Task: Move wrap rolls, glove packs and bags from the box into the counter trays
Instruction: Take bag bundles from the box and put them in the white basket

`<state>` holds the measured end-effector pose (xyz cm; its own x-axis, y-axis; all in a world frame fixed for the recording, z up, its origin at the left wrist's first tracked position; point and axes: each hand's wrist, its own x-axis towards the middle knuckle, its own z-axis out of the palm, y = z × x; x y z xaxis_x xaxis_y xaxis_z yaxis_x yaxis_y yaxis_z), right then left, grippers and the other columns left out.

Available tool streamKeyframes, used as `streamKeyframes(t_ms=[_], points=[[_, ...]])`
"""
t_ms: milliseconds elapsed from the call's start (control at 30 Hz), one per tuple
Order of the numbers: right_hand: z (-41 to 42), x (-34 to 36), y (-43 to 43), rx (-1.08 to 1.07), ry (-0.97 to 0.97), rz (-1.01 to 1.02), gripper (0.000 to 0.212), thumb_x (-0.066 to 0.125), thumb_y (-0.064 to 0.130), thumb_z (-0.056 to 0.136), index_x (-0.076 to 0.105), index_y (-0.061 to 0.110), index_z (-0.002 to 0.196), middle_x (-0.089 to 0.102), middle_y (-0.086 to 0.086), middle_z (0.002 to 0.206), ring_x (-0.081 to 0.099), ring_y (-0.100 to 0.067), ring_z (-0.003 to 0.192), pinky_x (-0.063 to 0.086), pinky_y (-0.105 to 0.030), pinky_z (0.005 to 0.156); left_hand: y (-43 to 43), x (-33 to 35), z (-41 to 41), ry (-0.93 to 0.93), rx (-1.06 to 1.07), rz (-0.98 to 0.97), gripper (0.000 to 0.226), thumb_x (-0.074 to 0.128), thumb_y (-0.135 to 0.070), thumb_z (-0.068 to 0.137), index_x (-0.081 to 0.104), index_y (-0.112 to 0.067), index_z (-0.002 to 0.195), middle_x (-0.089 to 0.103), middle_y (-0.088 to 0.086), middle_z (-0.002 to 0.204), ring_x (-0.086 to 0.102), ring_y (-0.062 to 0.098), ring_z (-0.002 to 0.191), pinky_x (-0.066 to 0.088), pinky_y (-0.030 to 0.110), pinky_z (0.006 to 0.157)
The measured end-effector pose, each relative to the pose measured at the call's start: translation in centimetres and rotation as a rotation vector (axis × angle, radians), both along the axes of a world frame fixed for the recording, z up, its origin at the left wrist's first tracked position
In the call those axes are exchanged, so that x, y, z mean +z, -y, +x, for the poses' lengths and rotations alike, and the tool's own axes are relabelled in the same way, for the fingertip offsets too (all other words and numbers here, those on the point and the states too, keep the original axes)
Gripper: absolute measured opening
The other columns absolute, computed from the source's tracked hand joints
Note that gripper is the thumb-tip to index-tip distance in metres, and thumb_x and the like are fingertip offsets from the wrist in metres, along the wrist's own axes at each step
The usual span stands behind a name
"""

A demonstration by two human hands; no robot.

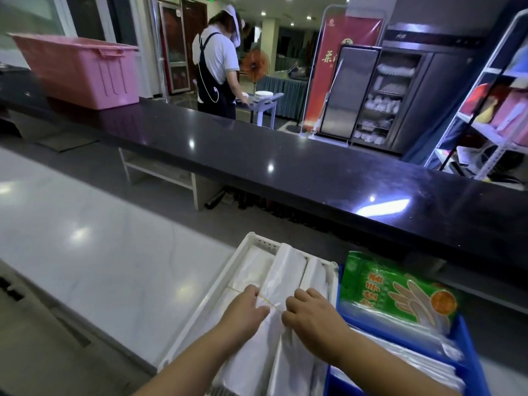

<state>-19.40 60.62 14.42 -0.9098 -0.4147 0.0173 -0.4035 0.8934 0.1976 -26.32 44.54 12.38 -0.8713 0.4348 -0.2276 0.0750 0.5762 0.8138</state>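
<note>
The bundle of bags [285, 267] lies in the white tray [225, 284] straight in front of you. It is white and folded, with a thin yellow rubber band [273, 302] around its middle. Your left hand [245, 307] grips it from the 9 o'clock side and your right hand [311, 312] from the 3 o'clock side. Both have their fingers curled in at the band, knuckles nearly meeting. The bundle's long axis runs from 6 toward 12 o'clock, with the far end leaning slightly to 1.

At 3 o'clock, touching the white tray, a blue tray [468, 341] holds clear packets with a green glove pack [400, 287] lying on top.

Both trays sit on the pale, glossy bench [100, 267]. Beyond it runs a black upper bench [285, 167] with a pink tub [83, 70] at 10 o'clock. Farther out at 12 o'clock, a person in an apron [217, 67] stands beside stacked plates [264, 95]. A red banner [340, 70] and a shelving rack [485, 115] stand toward 2 o'clock.
</note>
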Motion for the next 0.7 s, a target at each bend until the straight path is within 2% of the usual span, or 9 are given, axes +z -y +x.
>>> streamKeyframes(t_ms=[100,200,267,333,433,533,600,633,700], points=[[0.4,0.1,-0.4,-0.019,-0.012,0.021,0.019,0.077,0.030,0.062,0.063,0.030,0.074,0.057,0.010,0.068,0.051,-0.011,0.064,0.048,-0.024,0.056,-0.7,-1.7,0.5,-0.138,-0.096,-0.226,0.037,0.046,-0.015,0.088,0.038,-0.019,0.124,0.049,0.004,0.121,0.055,0.024,0.102,0.046,0.033,0.083],[0.4,-0.3,-0.6,-0.015,-0.011,-0.004,0.018,0.078,0.028,0.064,0.064,0.030,0.076,0.058,0.009,0.069,0.051,-0.011,0.065,0.049,-0.024,0.058,-0.8,-1.9,0.9,-0.284,-0.153,-0.375,0.043,0.044,-0.016,0.090,0.034,-0.021,0.132,0.042,0.003,0.125,0.053,0.024,0.106,0.047,0.033,0.079],[0.3,-0.6,-0.5,-0.009,-0.011,-0.019,0.018,0.078,0.028,0.065,0.065,0.030,0.077,0.058,0.009,0.070,0.050,-0.011,0.066,0.049,-0.024,0.059,-0.9,-2.0,0.8,-0.482,-0.208,-0.482,0.043,0.044,-0.014,0.089,0.038,-0.021,0.131,0.041,0.005,0.131,0.044,0.026,0.121,0.044,0.034,0.091],[0.3,-0.7,-0.4,-0.003,-0.016,-0.040,0.018,0.078,0.030,0.065,0.066,0.031,0.079,0.059,0.010,0.071,0.051,-0.010,0.066,0.048,-0.023,0.059,-0.8,-2.5,0.5,-0.600,-0.345,-0.518,0.049,0.040,-0.018,0.092,0.033,-0.023,0.140,0.028,0.003,0.151,0.022,0.022,0.140,0.024,0.035,0.112],[0.4,-0.8,-0.5,-0.001,-0.020,-0.070,0.023,0.079,0.031,0.063,0.065,0.033,0.081,0.060,0.013,0.075,0.052,-0.008,0.068,0.047,-0.020,0.061,-0.5,-3.5,0.1,-0.537,-0.553,-0.565,0.052,0.025,-0.032,0.097,0.013,-0.027,0.148,0.007,-0.004,0.160,0.003,0.012,0.146,0.000,0.035,0.118],[0.6,-1.2,-0.5,-0.013,-0.038,-0.107,0.038,0.079,0.025,0.062,0.063,0.033,0.095,0.063,0.012,0.085,0.056,-0.008,0.073,0.049,-0.019,0.062,-0.3,-3.6,-0.3,-0.489,-0.583,-0.548,0.050,0.021,-0.032,0.099,0.016,-0.024,0.148,0.012,-0.004,0.159,0.007,0.014,0.146,0.002,0.036,0.119],[0.6,-1.2,-0.6,-0.063,-0.037,-0.190,0.051,0.081,0.016,0.059,0.061,0.030,0.104,0.065,0.009,0.091,0.061,-0.009,0.076,0.051,-0.020,0.063,-0.4,-2.8,-0.1,-0.447,-0.475,-0.413,0.042,0.027,-0.029,0.096,0.046,-0.020,0.132,0.044,0.003,0.144,0.033,0.023,0.136,0.027,0.036,0.113],[0.5,-1.1,-0.8,-0.095,-0.036,-0.214,0.054,0.082,0.013,0.058,0.061,0.029,0.106,0.066,0.008,0.096,0.063,-0.010,0.080,0.052,-0.020,0.065,-0.5,-2.3,0.2,-0.439,-0.373,-0.344,0.037,0.030,-0.031,0.093,0.059,-0.019,0.112,0.061,0.002,0.123,0.049,0.023,0.119,0.040,0.035,0.100],[0.2,-1.0,-1.2,-0.131,-0.004,-0.241,0.052,0.073,0.007,0.070,0.058,0.023,0.116,0.063,0.001,0.115,0.062,-0.016,0.097,0.051,-0.026,0.078,-0.5,-1.7,1.1,-0.387,-0.217,-0.266,0.032,0.036,-0.039,0.088,0.061,-0.019,0.083,0.066,-0.003,0.087,0.054,0.014,0.086,0.046,0.032,0.073]])
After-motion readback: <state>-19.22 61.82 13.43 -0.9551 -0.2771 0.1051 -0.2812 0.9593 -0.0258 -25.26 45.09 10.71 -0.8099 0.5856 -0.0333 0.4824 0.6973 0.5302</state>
